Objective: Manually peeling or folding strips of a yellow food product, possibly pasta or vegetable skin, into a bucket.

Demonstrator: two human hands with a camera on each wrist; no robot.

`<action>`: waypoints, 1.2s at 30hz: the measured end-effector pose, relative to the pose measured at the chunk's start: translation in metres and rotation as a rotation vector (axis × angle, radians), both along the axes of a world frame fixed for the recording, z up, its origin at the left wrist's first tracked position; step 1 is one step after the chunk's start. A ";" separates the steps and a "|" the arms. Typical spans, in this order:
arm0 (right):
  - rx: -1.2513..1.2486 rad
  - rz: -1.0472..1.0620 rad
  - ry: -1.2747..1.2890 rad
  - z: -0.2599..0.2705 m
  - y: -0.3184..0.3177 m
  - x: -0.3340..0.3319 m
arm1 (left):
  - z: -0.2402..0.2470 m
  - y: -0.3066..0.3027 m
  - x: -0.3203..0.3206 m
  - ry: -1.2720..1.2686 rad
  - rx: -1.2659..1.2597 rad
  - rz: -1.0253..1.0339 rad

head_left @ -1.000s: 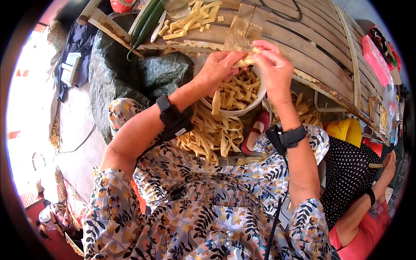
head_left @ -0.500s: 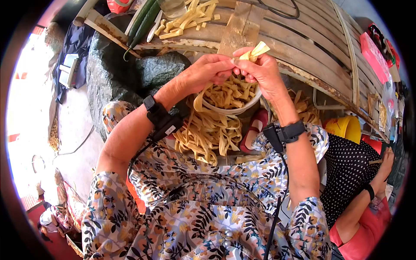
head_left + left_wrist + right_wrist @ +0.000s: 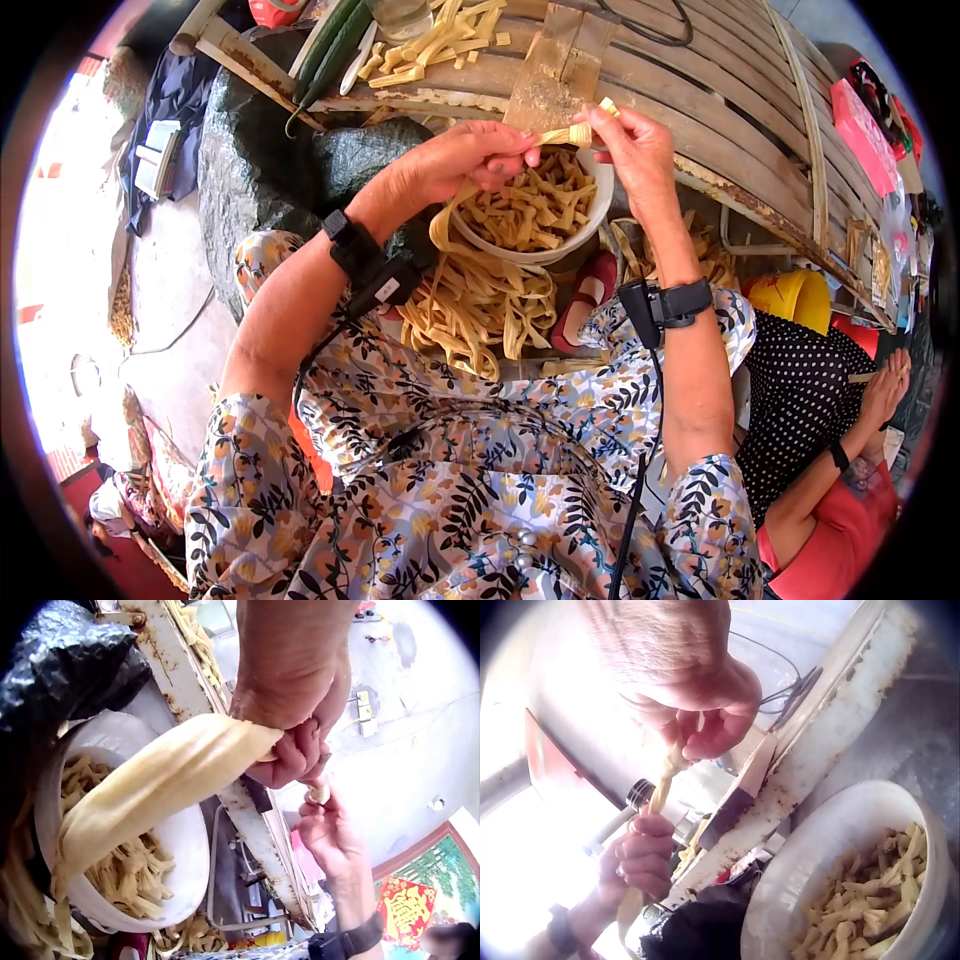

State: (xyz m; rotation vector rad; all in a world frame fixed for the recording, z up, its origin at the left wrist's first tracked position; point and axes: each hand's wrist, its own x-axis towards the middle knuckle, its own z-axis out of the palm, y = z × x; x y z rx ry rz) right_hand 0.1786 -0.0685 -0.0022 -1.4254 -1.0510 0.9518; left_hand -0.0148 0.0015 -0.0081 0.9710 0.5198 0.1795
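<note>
Both hands hold a long pale yellow flat strip over a white bucket. My left hand (image 3: 480, 158) grips it, and the strip's wide tail (image 3: 161, 769) hangs down past the bucket rim. A tight band-like knot (image 3: 580, 133) sits in the strip close to my right hand (image 3: 640, 150). The right thumb and fingers pinch the short end (image 3: 607, 105) beyond it. In the right wrist view the stretch between the hands is pulled narrow and taut. Many short pieces (image 3: 535, 205) fill the bucket (image 3: 590, 225) below.
Long loose strips (image 3: 490, 300) lie in a heap before the knees. A slatted wooden bench (image 3: 720, 110) stands beyond, with knotted pieces (image 3: 445, 40) and cucumbers (image 3: 330, 50) on it. Black plastic (image 3: 240, 180) is at the left. Another person's arm (image 3: 830, 480) and a yellow bucket (image 3: 795, 300) are at the right.
The hands worked close together, with the strip's end sticking up past the right fingers. Now they are apart, the right hand shifted rightward, and a small tight knot shows between them.
</note>
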 end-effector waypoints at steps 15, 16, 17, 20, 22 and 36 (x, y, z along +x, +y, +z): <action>0.059 -0.050 0.064 0.004 0.003 0.008 | 0.004 0.009 0.005 0.084 0.499 -0.034; 0.051 -0.069 0.043 0.003 0.005 0.011 | 0.009 0.009 0.005 0.110 0.504 -0.027; 0.083 -0.095 0.059 0.004 0.008 0.012 | 0.009 0.013 0.006 0.081 0.472 -0.011; 0.122 -0.175 0.142 0.011 0.013 0.012 | 0.010 0.021 0.009 0.026 0.397 0.022; 0.135 -0.212 0.201 0.013 0.016 0.013 | 0.012 0.021 0.012 0.002 0.366 0.032; 0.038 -0.133 0.331 0.012 0.054 0.017 | 0.024 0.060 0.036 0.093 0.622 0.127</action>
